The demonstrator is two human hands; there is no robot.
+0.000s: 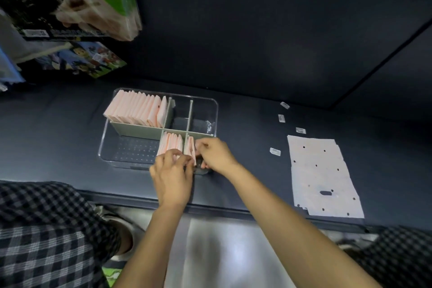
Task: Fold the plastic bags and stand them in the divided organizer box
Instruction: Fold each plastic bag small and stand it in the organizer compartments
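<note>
Both hands work at the near right compartment of the clear organizer box (159, 98). The right hand (214, 153) and left hand (174, 172) have fingers curled on a folded pink bag (190, 147), seemingly pinching it by its top edge, though the fingers hide the contact. These bags look thin, light and slippery, likely to spring open unless held across the fold. More unfolded bags (323, 175) lie flat to the right on the dark desk (245, 128), in a dim room.

Dim, soft overall — edges blurred, warped.
</note>
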